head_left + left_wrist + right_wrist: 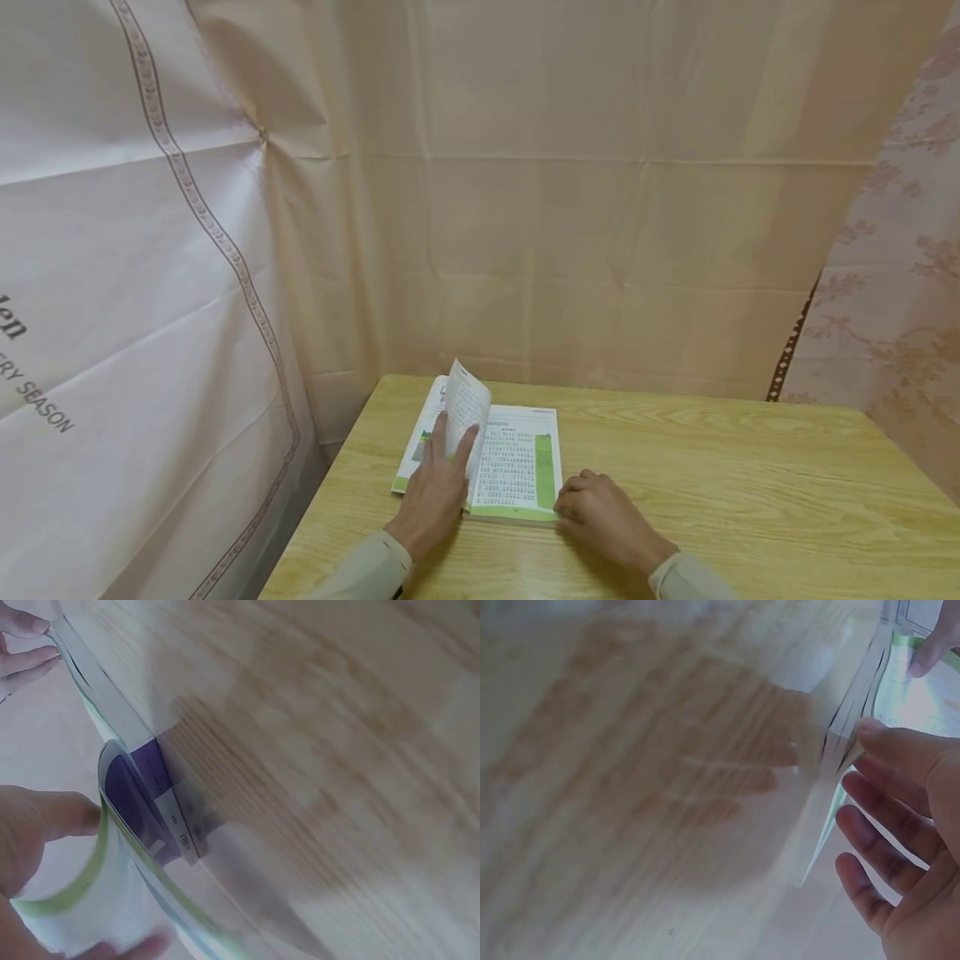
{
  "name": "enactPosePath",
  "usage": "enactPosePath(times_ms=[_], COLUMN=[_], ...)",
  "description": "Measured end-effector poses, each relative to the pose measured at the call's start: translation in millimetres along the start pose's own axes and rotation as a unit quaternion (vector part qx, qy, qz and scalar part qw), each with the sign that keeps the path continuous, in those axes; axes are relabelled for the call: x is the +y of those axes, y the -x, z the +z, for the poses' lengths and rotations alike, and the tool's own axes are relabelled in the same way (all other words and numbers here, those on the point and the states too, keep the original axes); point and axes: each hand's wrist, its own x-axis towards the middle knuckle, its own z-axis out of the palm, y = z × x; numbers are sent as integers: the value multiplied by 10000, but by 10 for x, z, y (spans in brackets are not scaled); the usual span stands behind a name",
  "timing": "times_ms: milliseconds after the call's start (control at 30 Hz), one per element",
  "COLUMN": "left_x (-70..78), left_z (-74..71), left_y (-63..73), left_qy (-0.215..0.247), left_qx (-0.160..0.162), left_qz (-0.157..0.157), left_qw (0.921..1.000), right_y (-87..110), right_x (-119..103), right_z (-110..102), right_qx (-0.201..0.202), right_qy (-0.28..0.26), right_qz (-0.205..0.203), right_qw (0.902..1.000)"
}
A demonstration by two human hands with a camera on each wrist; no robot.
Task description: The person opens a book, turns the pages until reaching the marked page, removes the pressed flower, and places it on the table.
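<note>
An open book (506,467) with printed text and green page borders lies on the wooden table. One page (467,404) stands up in a curve near the spine. My left hand (435,496) lies over the book's left side with fingers extended and spread, against the raised page. In the left wrist view its thumb (71,814) touches the curved pages. At the lower right corner of the book, my right hand (607,517) pinches the page edges between thumb (900,742) and forefinger, as the right wrist view shows. Its other fingers are loosely bent beside the book.
The wooden table (705,475) extends right of the book. A beige cloth (570,208) hangs behind it, a white printed cloth (135,333) on the left and a floral one (892,308) on the right. A purple and white spine (161,787) shows under the book's pages.
</note>
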Motion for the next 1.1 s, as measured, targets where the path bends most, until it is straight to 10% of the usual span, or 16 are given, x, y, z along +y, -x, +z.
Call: enactPosePath(times_ms=[167, 433, 1100], left_x=[-34, -32, 25], left_z=[-22, -72, -60], left_y=[-45, -37, 11], left_qy=[-916, -1360, 122], left_qx=[242, -405, -910], left_qz=[399, 412, 578], left_qw=[9947, 9890, 9941], right_y=[-27, -51, -34], right_x=[-7, -14, -17], right_z=[-23, -26, 1], right_qx=[76, 244, 483], right_qy=[82, 433, 281], right_qz=[-264, -578, -345], right_qw=[9996, 9971, 9978])
